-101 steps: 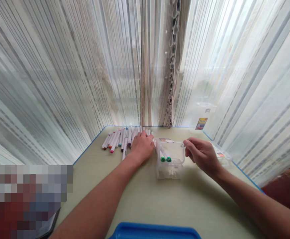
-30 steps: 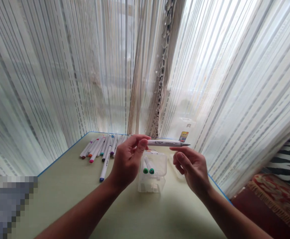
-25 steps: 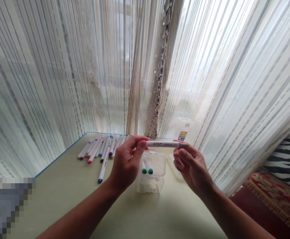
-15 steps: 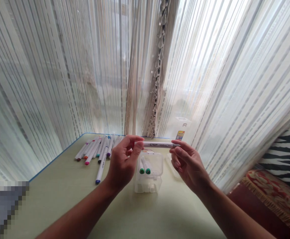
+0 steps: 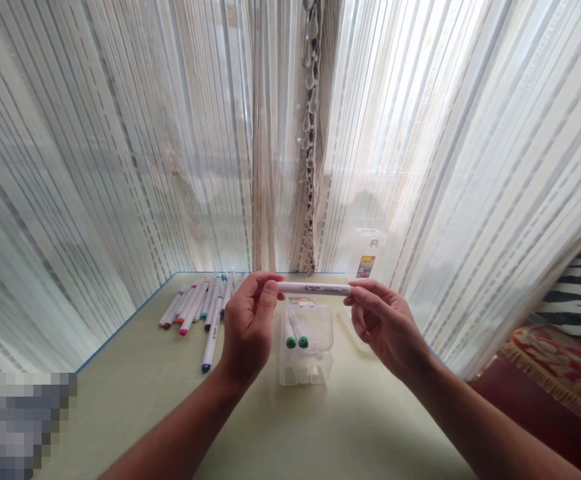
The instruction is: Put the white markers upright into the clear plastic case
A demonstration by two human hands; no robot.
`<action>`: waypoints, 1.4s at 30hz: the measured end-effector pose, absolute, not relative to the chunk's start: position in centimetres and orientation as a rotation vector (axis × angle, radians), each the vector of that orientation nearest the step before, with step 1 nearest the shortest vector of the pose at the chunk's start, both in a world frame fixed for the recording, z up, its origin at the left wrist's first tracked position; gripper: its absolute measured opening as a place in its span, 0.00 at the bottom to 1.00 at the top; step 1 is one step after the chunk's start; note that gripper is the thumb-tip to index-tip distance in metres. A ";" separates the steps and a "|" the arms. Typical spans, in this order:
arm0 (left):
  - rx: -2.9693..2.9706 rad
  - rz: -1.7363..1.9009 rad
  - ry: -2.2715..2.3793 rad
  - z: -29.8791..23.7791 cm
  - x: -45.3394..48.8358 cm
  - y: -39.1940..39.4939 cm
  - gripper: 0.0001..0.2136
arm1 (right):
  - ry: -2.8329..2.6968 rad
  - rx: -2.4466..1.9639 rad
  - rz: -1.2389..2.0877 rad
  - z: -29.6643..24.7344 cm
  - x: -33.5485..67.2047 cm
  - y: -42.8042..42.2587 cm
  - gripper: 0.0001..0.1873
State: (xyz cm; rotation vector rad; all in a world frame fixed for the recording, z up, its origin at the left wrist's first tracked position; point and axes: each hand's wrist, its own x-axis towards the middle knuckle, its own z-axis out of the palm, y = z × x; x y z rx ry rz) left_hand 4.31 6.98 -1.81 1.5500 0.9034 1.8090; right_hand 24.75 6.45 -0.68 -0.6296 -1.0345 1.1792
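Note:
A white marker (image 5: 314,289) with dark print on its barrel lies level between my two hands, above the table. My left hand (image 5: 251,320) pinches its left end, and that tip is hidden by the fingers. At the other end, my right hand (image 5: 383,320) has thumb and forefinger closed on the marker's tip. Below it stands a clear plastic case (image 5: 304,375). Two white markers with green ends (image 5: 296,341) rest side by side in the case's upper part.
Left of my left hand lies a pile of white markers (image 5: 190,305) with several end colours. One with a blue end (image 5: 210,347) juts toward me. A tall clear container (image 5: 368,250) with a yellow label stands behind my right hand. A clear lid-like piece (image 5: 355,333) is partly hidden.
The marker's right end showed a grey tip before; my right fingers now cover it. Both hands still hold the marker. The whole view has shifted slightly.

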 end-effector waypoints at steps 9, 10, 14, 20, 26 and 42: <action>1.562 1.866 0.964 -1.9 4.4 6.9 0.14 | -1.083 -0.626 1.216 -0.5 24.5 6.4 0.11; 1.565 1.863 0.961 -1.9 4.4 6.9 0.13 | -1.084 -0.627 1.215 -0.5 24.5 6.4 0.11; 1.586 1.837 0.939 -1.8 4.5 6.6 0.12 | -1.078 -0.628 1.205 -0.6 24.6 6.4 0.10; 1.594 1.821 0.930 -1.4 4.7 6.1 0.10 | -1.087 -0.640 1.207 -0.7 24.6 6.4 0.10; 1.662 1.800 0.896 -1.4 4.8 5.8 0.07 | -1.097 -0.657 1.222 -1.0 24.4 6.3 0.11; 1.712 1.751 0.867 -1.4 4.9 5.4 0.05 | -1.090 -0.653 1.205 -0.7 24.5 6.3 0.11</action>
